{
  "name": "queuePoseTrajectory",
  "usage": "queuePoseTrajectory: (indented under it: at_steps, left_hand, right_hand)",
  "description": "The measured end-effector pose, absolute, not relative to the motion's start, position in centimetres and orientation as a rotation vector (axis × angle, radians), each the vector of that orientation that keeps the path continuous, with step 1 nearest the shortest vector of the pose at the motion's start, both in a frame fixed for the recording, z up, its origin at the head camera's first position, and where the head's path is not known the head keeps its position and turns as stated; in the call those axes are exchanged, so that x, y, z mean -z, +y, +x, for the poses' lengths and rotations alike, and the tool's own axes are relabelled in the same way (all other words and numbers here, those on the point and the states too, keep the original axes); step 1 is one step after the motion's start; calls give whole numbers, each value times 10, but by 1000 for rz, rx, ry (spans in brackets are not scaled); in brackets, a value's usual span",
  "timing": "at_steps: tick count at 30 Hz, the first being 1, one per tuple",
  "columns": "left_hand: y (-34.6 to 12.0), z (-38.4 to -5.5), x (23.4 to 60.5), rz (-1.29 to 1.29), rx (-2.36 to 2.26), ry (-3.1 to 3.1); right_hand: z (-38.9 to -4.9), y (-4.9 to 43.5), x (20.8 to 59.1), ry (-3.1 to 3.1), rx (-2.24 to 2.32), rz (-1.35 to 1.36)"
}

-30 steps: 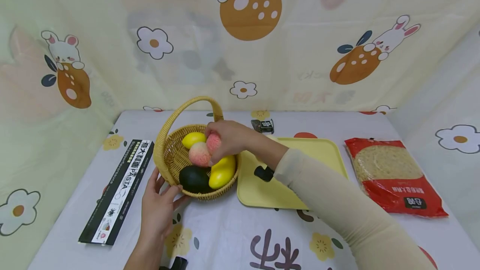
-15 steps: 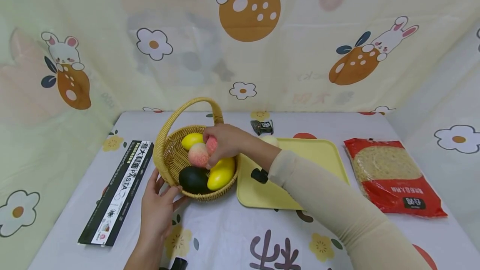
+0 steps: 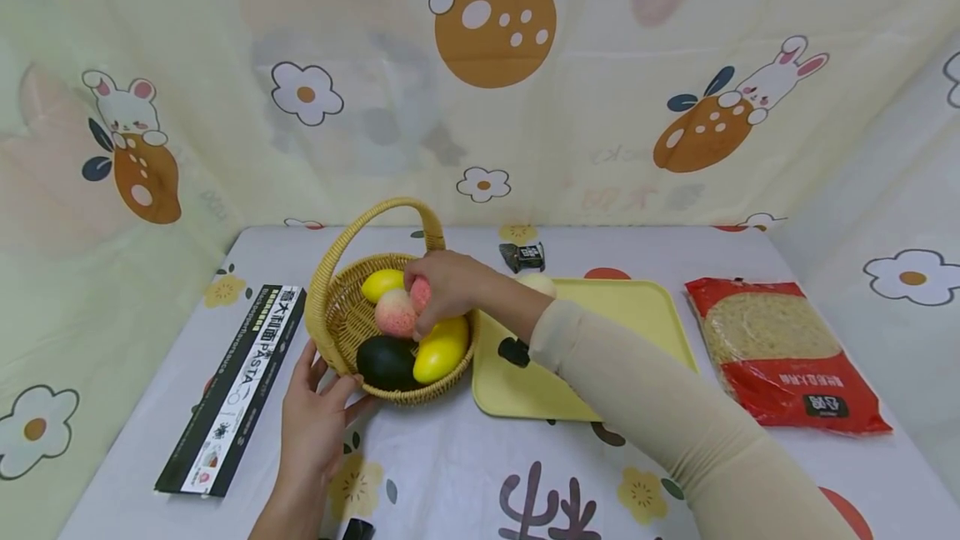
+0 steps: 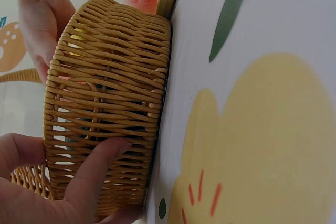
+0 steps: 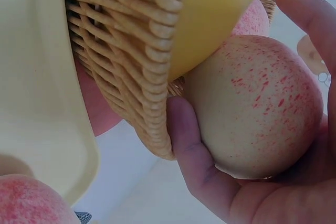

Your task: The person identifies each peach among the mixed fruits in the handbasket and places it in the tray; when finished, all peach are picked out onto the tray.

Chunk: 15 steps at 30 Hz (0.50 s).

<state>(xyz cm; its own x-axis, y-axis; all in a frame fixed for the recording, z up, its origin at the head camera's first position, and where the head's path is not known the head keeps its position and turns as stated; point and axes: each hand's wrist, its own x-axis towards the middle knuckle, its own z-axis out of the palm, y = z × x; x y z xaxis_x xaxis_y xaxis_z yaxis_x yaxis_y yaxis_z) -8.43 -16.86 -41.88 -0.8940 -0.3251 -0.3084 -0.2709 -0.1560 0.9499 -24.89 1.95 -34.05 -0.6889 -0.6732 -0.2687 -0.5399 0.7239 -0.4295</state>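
My right hand [image 3: 444, 286] is over the right side of the wicker basket [image 3: 330, 307], gripping a pink-speckled peach [image 5: 257, 108] between thumb and fingers, with the thumb right at the rim. Inside the basket lie another peach [image 3: 395, 314], a dark green avocado [image 3: 385, 362], a large lemon [image 3: 440, 352] and a second lemon [image 3: 382, 284] behind. Holding the basket's near left side is my left hand [image 3: 313, 415]; in the left wrist view its thumb [image 4: 100, 171] lies along the woven wall. The right fingers partly hide the held peach.
A yellow tray [image 3: 600, 357] stands right of the basket, a pale peach [image 3: 537, 283] at its back left corner. A black pasta box [image 3: 236, 390] lies left, a red-and-clear bag [image 3: 787, 357] far right, and a small dark packet [image 3: 522, 256] behind the tray.
My right hand has shifted slightly left and down with the peach, further into the basket. The left hand keeps its hold on the basket.
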Motion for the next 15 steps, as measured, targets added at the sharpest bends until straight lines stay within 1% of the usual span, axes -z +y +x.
queuePoseTrajectory:
  at_steps: [15]
  left_hand:
    - [-169,-84,420,695,2270,-1996]
  right_hand:
    - [-250,15,345,2538,444,-943]
